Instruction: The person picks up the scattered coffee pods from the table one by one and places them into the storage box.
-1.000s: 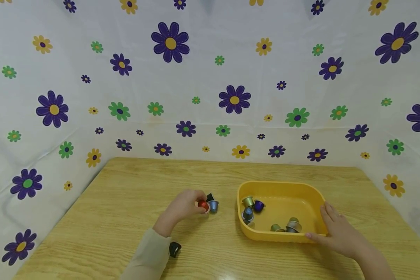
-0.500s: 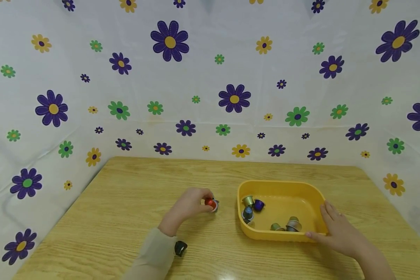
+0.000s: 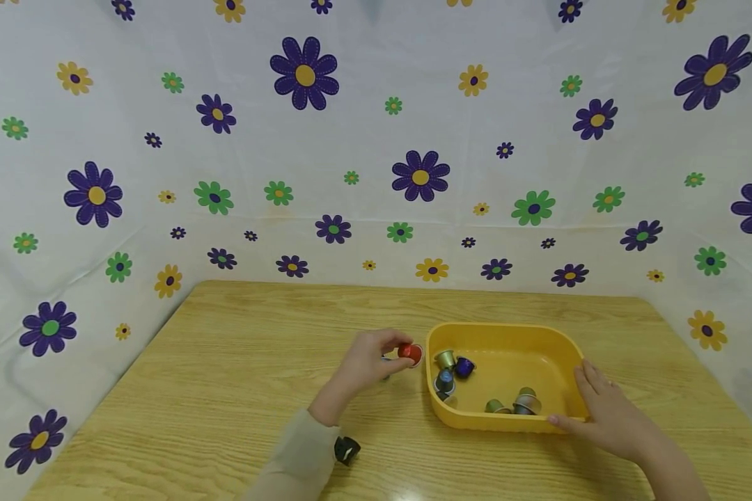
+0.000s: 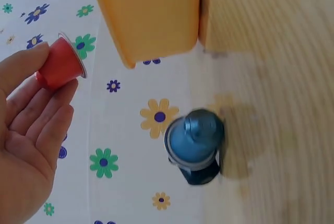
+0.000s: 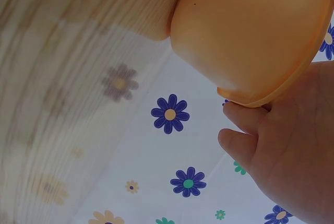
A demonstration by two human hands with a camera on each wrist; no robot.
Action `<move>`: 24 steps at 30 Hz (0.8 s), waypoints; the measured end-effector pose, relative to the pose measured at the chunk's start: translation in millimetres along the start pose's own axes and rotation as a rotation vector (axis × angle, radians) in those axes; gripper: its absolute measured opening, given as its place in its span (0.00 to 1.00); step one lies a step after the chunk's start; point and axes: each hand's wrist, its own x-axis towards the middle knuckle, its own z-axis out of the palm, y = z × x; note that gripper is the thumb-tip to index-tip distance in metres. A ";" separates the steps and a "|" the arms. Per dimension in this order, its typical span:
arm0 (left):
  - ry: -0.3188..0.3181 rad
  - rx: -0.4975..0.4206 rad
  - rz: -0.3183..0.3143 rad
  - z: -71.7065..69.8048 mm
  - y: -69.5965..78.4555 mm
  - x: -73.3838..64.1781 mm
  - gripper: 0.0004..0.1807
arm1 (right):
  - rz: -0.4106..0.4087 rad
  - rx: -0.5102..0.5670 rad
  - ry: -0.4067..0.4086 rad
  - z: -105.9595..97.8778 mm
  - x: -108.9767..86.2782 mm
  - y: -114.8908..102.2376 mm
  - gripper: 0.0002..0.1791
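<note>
My left hand [image 3: 371, 357] pinches a red coffee capsule [image 3: 410, 353] between thumb and fingertips, just left of the yellow tub [image 3: 504, 422]. In the left wrist view this capsule [image 4: 60, 63] is held raised, its silvery rim facing away from the palm. Below the hand a blue capsule [image 4: 194, 139] sits on the table with a dark one against it; in the head view the hand mostly covers them. My right hand [image 3: 614, 417] rests at the tub's right front corner, fingers extended along the side rim and thumb on the front rim.
Inside the tub lie several capsules, among them a gold one [image 3: 445, 359], a purple one [image 3: 464, 367] and a blue one [image 3: 443, 380]. A black capsule [image 3: 347, 450] lies on the wooden table [image 3: 257, 362] by the left sleeve. A flower-patterned sheet [image 3: 363, 139] stands behind.
My left hand has lifted the red capsule away from the blue and black ones and carried it right, toward the tub. The right hand and the tub have stayed put.
</note>
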 end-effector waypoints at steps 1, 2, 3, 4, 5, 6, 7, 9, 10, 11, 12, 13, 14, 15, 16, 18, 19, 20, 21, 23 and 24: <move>0.002 -0.022 0.002 2.4 1.5 1.0 0.14 | 0.000 0.001 0.001 -0.2 0.0 -0.1 0.54; 0.001 -0.042 0.002 5.0 3.0 2.1 0.14 | 0.000 0.001 0.000 -0.4 0.0 -0.2 0.54; -0.001 -0.059 0.004 7.4 5.0 2.9 0.15 | 0.000 0.002 0.000 -0.5 0.0 -0.2 0.54; -0.004 -0.069 0.000 9.8 7.1 3.8 0.15 | 0.000 0.004 -0.001 -0.6 0.0 -0.2 0.54; -0.009 -0.081 -0.002 12.2 9.0 4.8 0.15 | 0.000 0.003 -0.001 -0.6 0.0 -0.1 0.54; -0.011 -0.090 -0.002 14.8 10.2 5.8 0.15 | 0.000 0.001 -0.001 -0.5 0.0 0.0 0.54; -0.014 -0.096 -0.003 17.3 11.5 6.7 0.15 | -0.001 0.000 -0.002 -0.4 0.1 0.1 0.54; -0.016 -0.100 0.004 22.0 13.5 8.4 0.15 | -0.002 -0.006 -0.003 0.0 0.3 0.4 0.54; -0.017 -0.101 0.001 24.4 14.3 9.5 0.15 | -0.002 -0.009 -0.003 0.2 0.3 0.7 0.54; -0.019 -0.105 -0.001 26.8 15.1 10.4 0.15 | -0.003 -0.012 -0.002 0.4 0.4 1.0 0.54; -0.020 -0.101 -0.002 29.1 15.8 11.4 0.15 | -0.004 -0.012 -0.003 0.6 0.4 1.3 0.54; -0.022 -0.099 -0.002 31.2 16.6 12.5 0.15 | -0.005 -0.009 -0.004 0.7 0.4 1.6 0.54; -0.023 -0.094 -0.005 33.3 17.7 13.5 0.15 | -0.006 -0.006 -0.004 0.8 0.4 1.8 0.53; -0.026 -0.090 -0.006 35.2 18.9 14.6 0.14 | -0.008 -0.003 -0.003 0.8 0.3 2.0 0.53; -0.030 -0.086 -0.011 37.2 20.1 15.8 0.14 | -0.010 0.000 -0.002 0.8 0.3 2.1 0.53; -0.032 -0.077 0.002 41.0 22.8 18.0 0.15 | -0.012 0.005 -0.001 0.7 0.2 2.3 0.53; -0.032 -0.068 0.009 43.0 24.3 19.0 0.15 | -0.013 0.005 0.001 0.6 0.0 2.3 0.53; -0.031 -0.055 0.017 45.0 26.1 20.0 0.15 | -0.013 0.005 0.003 0.5 -0.2 2.2 0.53; -0.031 -0.044 0.028 47.1 27.6 21.0 0.15 | -0.015 0.005 0.004 0.3 -0.3 2.1 0.53; -0.030 -0.019 0.048 51.2 30.6 22.5 0.15 | -0.016 0.008 0.006 -0.1 -0.5 1.6 0.53; -0.035 -0.013 0.047 53.5 31.9 23.2 0.15 | -0.017 0.010 0.006 -0.3 -0.7 1.2 0.53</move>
